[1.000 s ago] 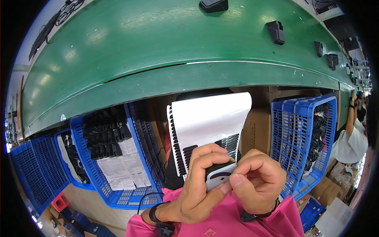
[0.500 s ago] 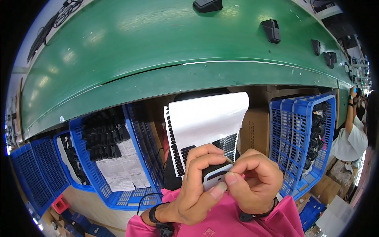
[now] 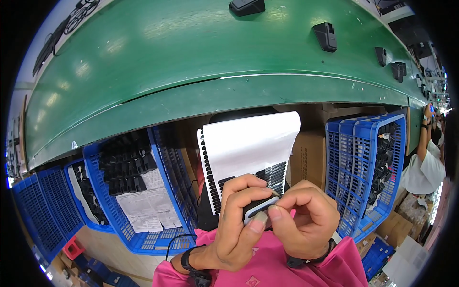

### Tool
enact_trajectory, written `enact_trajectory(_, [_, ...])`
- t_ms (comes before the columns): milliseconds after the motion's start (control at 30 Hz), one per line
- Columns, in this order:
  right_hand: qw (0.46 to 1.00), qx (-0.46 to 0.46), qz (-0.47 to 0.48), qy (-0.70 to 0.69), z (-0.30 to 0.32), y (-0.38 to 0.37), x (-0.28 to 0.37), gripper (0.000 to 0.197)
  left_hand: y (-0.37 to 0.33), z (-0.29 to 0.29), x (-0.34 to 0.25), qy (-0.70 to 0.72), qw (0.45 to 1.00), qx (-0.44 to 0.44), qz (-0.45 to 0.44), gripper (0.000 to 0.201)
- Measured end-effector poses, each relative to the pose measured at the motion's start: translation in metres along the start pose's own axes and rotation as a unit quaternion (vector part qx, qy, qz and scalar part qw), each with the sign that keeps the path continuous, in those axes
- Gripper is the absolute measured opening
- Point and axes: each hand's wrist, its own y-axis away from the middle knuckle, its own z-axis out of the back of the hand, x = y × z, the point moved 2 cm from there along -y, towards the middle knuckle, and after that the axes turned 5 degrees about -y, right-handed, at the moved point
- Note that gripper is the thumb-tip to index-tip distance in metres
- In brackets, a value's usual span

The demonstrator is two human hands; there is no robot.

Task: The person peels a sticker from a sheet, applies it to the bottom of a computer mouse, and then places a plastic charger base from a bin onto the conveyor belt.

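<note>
Close to my chest, my left hand [image 3: 236, 227] grips a small black plastic casing [image 3: 252, 205] with a pale grey rim along one face. The fingers wrap its far side and the thumb presses the near edge. My right hand [image 3: 308, 222] is closed, its thumb and forefinger pinched at the casing's right end; whether a thin piece lies between them is hidden. Beneath and beyond the hands lies a white sheet [image 3: 248, 138] carrying rows of black oblong stickers [image 3: 273, 176]. Its far end curls over, and the hands cover part of the near end.
A green workbench [image 3: 167, 52] spans the far side, with black devices [image 3: 326, 37] standing on it. Blue crates [image 3: 138, 244] of black parts stand left, and another blue crate [image 3: 351, 162] right, beside a cardboard box [image 3: 306, 160]. A person [image 3: 423, 167] works at far right.
The casing has tilted, so its pale face shows more narrowly now. Both hands have shifted slightly left, keeping hold at the same places. The sheet has hardly moved.
</note>
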Motion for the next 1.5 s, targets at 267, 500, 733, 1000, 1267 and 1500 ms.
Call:
enact_trajectory(267, [0.999,-0.016,0.001,0.030,-0.002,0.003,0.002,0.014,0.001,-0.004,0.005,-0.001,0.999,-0.039,0.031,0.039])
enact_trajectory(500, [0.995,-0.021,-0.092,-0.022,0.000,0.009,-0.001,0.015,0.003,-0.004,0.009,0.031,0.997,-0.052,0.055,0.040])
enact_trajectory(733, [0.975,-0.110,-0.148,-0.123,0.008,0.013,-0.004,0.012,0.008,-0.003,0.018,0.157,0.977,-0.102,0.103,0.041])
enact_trajectory(1000, [0.998,0.012,-0.056,-0.014,0.001,0.000,-0.008,0.011,0.009,-0.003,0.018,0.227,0.967,-0.056,0.101,0.052])
enact_trajectory(1267, [0.997,0.038,-0.024,0.070,-0.009,-0.004,-0.008,0.010,0.007,-0.010,0.011,0.219,0.963,-0.072,0.136,0.068])
enact_trajectory(1500, [0.991,-0.009,-0.130,-0.035,0.003,0.011,-0.027,0.019,0.005,-0.006,0.014,0.256,0.954,-0.064,0.143,0.069])
